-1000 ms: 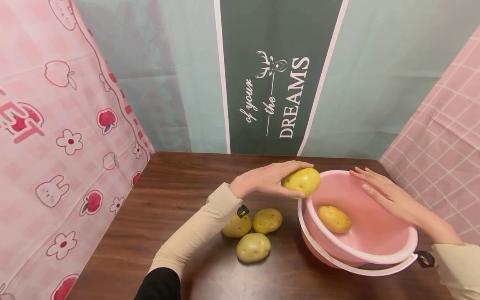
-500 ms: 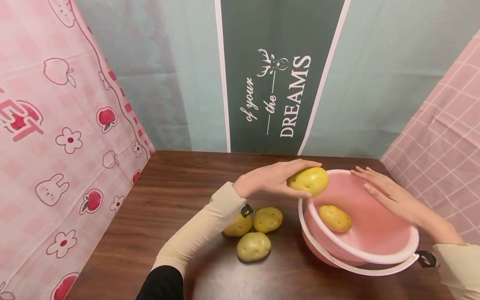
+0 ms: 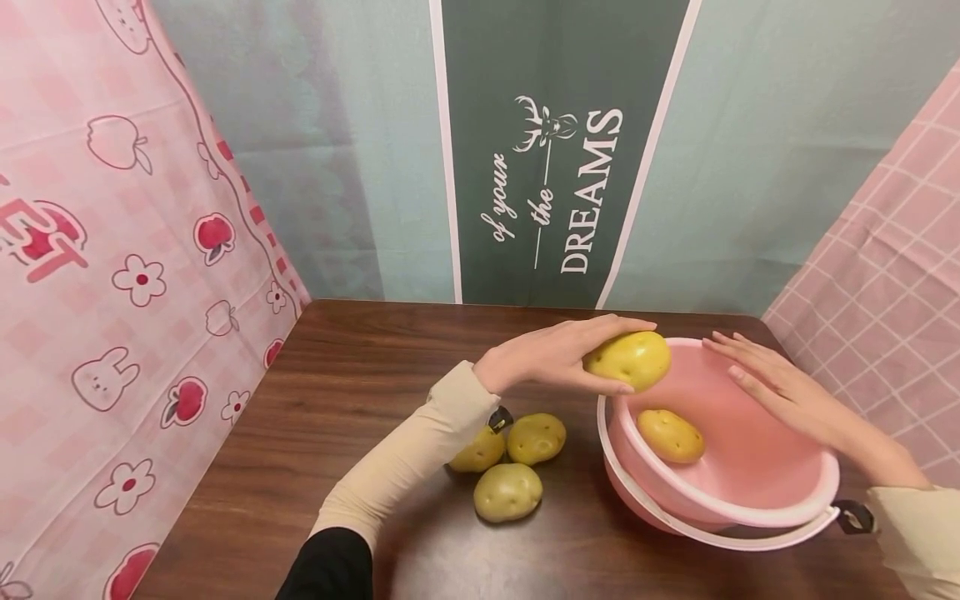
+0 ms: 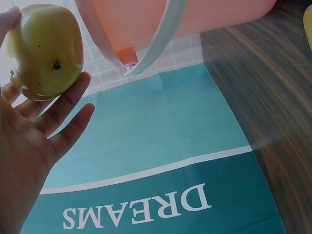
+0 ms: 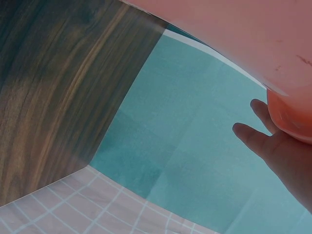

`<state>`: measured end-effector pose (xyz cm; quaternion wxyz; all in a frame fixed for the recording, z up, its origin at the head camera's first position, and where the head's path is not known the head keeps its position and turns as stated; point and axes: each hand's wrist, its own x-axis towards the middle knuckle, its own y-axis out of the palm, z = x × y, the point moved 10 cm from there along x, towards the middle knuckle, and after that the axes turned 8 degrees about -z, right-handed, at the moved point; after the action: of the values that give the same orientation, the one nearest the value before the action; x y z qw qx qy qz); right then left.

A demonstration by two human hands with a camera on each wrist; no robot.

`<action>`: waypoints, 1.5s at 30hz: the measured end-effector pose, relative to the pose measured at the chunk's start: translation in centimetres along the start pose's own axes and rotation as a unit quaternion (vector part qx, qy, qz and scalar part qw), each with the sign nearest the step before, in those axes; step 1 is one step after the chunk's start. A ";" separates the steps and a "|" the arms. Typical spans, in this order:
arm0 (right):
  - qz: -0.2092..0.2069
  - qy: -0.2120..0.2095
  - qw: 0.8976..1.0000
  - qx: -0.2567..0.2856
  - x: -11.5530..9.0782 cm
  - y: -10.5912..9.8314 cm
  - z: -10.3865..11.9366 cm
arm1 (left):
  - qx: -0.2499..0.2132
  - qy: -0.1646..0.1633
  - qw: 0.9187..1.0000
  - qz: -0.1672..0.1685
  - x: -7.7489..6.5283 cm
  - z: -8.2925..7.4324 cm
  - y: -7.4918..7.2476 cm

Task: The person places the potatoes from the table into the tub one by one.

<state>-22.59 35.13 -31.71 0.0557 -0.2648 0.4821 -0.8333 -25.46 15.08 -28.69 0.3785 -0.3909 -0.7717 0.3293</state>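
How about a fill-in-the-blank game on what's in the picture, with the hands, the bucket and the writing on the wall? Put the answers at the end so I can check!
1. The left hand is holding up one ____.
2. Inside the pink bucket, the number of potatoes you can see is ____.
3. On the brown table, the number of potatoes you can see is ____.
4. The largest white word on the dark green strip is ____.

Missing words: potato; one; three; DREAMS.

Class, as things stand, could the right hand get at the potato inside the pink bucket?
Probably yes: the right hand rests at the edge of the pink bucket and carries nothing, the bucket is open on top, and nothing covers the potato inside.
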 end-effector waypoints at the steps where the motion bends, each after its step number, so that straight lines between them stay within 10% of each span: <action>1: 0.000 0.002 1.000 0.001 0.0 0.0 0.0 | 0.001 0.002 1.000 0.000 0.1 -0.1 0.0; 45: -0.001 0.018 1.000 -0.001 -0.2 0.0 -0.1 | -0.008 0.069 0.998 0.006 2.4 -1.9 1.6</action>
<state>-22.48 35.30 -31.80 0.0465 -0.2505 0.4833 -0.8376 -24.28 18.33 -28.24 0.4261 -0.4203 -0.7438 0.2975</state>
